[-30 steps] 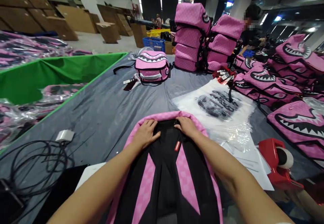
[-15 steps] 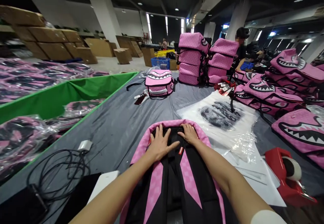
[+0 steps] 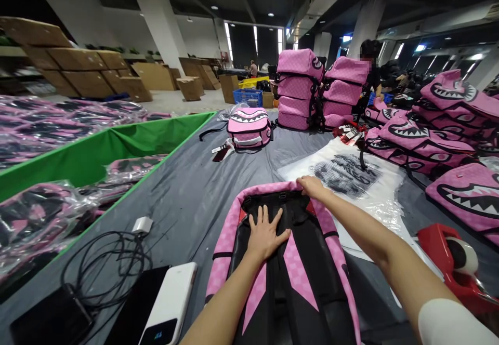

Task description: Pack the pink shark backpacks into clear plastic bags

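Note:
A pink and black backpack (image 3: 306, 277) lies on the grey-covered table in front of me, its strapped back facing up. My left hand (image 3: 265, 233) rests flat on the black upper back panel, fingers spread. At the top right corner, my right hand (image 3: 312, 186) grips the pink rim, its fingers curled over the edge. Just beyond the backpack's right side lie printed clear plastic bags (image 3: 346, 178). Farther ahead sits a small pink shark-mouth bag (image 3: 249, 127) with a dark tag (image 3: 223, 153) beside it.
Left are a white power bank (image 3: 171, 298), a black cable (image 3: 105, 267) and a green-walled bin (image 3: 117, 142) of wrapped bags. Right are a red tape dispenser (image 3: 448, 262) and shark-face backpacks (image 3: 424, 145). Stacked pink bags (image 3: 298, 90) stand ahead; a person (image 3: 372, 75) is behind them.
My right hand has moved from the black panel to the backpack's top right rim and closed on it. My left hand has slid slightly down the panel, still spread.

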A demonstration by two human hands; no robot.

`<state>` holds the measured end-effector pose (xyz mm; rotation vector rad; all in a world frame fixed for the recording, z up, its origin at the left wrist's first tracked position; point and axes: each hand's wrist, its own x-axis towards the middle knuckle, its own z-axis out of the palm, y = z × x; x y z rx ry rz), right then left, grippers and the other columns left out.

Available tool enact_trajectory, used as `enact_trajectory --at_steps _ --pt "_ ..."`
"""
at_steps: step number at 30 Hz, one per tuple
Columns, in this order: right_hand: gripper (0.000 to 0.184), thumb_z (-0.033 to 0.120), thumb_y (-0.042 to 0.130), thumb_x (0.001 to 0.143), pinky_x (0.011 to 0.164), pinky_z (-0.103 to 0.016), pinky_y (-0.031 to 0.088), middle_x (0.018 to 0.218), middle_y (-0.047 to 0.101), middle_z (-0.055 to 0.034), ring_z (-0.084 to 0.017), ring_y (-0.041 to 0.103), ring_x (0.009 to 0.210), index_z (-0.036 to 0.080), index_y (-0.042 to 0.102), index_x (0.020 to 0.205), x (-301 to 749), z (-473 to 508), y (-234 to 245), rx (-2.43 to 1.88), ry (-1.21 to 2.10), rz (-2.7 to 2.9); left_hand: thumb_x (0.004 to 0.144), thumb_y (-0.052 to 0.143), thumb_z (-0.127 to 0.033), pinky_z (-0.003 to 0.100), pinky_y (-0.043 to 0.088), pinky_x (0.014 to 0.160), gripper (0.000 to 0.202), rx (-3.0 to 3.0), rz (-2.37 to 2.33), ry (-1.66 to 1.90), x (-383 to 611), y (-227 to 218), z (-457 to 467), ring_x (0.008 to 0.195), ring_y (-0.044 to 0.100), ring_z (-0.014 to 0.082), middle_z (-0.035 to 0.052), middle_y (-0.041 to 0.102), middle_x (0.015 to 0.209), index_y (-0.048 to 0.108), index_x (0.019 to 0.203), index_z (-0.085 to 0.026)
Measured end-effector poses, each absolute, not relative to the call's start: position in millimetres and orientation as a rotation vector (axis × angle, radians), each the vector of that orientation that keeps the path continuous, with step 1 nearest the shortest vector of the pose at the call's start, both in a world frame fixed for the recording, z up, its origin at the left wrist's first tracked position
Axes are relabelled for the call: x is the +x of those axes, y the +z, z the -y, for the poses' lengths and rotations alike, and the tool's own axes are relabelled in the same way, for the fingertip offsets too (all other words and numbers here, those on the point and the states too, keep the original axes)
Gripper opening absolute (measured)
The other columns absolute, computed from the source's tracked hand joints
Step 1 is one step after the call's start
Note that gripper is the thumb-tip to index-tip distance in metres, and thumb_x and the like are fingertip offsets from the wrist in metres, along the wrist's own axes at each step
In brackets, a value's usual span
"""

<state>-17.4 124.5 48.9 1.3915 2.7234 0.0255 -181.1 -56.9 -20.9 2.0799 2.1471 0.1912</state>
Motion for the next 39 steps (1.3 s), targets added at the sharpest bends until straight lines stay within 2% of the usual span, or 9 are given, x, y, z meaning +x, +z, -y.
enact_trajectory --at_steps 5,10,13,16,18,24,29,35,39 --pt "0.051 0.011 0.093 0.054 0.081 -0.027 0.052 0.107 0.077 -0.0109 -0.028 0.073 0.103 0.018 0.076 0.102 -48 -167 50 1.316 -0.061 -2.517 0.094 0.052 -0.062 0.068 0.015 0.121 0.072 2.111 -2.127 0.373 -183 -27 58 0.157 0.013 0.0419 0.0159 0.02 0.17 0.036 0.158 -0.032" --pt "0.038 0.019 0.095 0.052 0.079 -0.03 0.054 0.092 0.078 -0.017 -0.032 0.075 0.097 0.011 0.078 0.086 -73 -168 56 1.269 -0.039 -2.469 0.092 0.053 -0.066 0.071 0.012 0.121 0.071 2.105 -2.07 0.345 -185 -25 49 0.156 0.014 0.0433 0.0126 0.025 0.169 0.04 0.155 -0.037" --pt "0.029 0.02 0.089 0.066 0.084 -0.031 0.055 0.096 0.078 -0.0171 -0.03 0.074 0.099 0.011 0.079 0.091 -96 -147 68 1.191 -0.022 -2.59 0.092 0.05 -0.07 0.071 0.01 0.121 0.073 2.111 -2.064 0.377 -186 -30 46 0.156 0.013 0.0441 0.0138 0.026 0.168 0.039 0.156 -0.038" --pt "0.032 0.023 0.078 0.083 0.094 -0.026 0.052 0.122 0.074 -0.0101 -0.022 0.069 0.116 0.02 0.075 0.115 -142 -118 71 1.036 -0.027 -2.825 0.091 0.05 -0.071 0.071 0.013 0.12 0.072 2.127 -2.077 0.421 -187 -37 46 0.155 0.017 0.0448 0.0132 0.03 0.167 0.041 0.155 -0.038" --pt "0.038 0.024 0.082 0.081 0.095 -0.024 0.051 0.127 0.072 -0.0051 -0.02 0.067 0.119 0.025 0.073 0.118 -178 -103 66 0.939 -0.039 -2.923 0.091 0.052 -0.07 0.072 0.017 0.119 0.07 2.141 -2.095 0.451 -188 -41 47 0.154 0.02 0.0449 0.0122 0.034 0.165 0.045 0.153 -0.037" --pt "0.028 0.033 0.093 0.066 0.071 -0.023 0.058 0.09 0.079 -0.0066 -0.019 0.076 0.082 0.017 0.078 0.084 -247 -117 33 0.846 -0.073 -2.859 0.089 0.053 -0.07 0.07 0.021 0.12 0.07 2.153 -2.063 0.472 -191 -43 50 0.152 0.026 0.0439 0.0108 0.042 0.161 0.054 0.148 -0.033" --pt "0.023 0.044 0.091 0.067 0.06 -0.02 0.058 0.072 0.077 0.0026 -0.014 0.072 0.061 0.027 0.076 0.072 -259 -137 8 0.837 -0.139 -2.811 0.094 0.047 -0.056 0.071 0.02 0.121 0.062 2.158 -1.981 0.397 -197 -43 45 0.152 0.028 0.0444 0.0067 0.051 0.156 0.045 0.153 -0.037" --pt "0.039 0.03 0.091 0.069 0.085 -0.03 0.061 0.112 0.078 -0.0048 -0.024 0.075 0.103 0.026 0.075 0.104 -232 -92 11 1.019 0.017 -3.021 0.094 0.046 -0.048 0.066 0.019 0.124 0.059 2.215 -1.997 0.303 -197 -41 42 0.148 0.036 0.0436 0.0052 0.05 0.156 0.047 0.152 -0.036" --pt "0.046 0.034 0.089 0.073 0.1 -0.033 0.056 0.131 0.071 -0.004 -0.025 0.066 0.121 0.032 0.072 0.116 -177 -60 37 0.873 0.07 -3.153 0.095 0.044 -0.055 0.066 0.023 0.121 0.066 2.16 -2.1 0.228 -196 -40 34 0.145 0.042 0.0423 0.0142 0.05 0.155 0.049 0.152 -0.023"
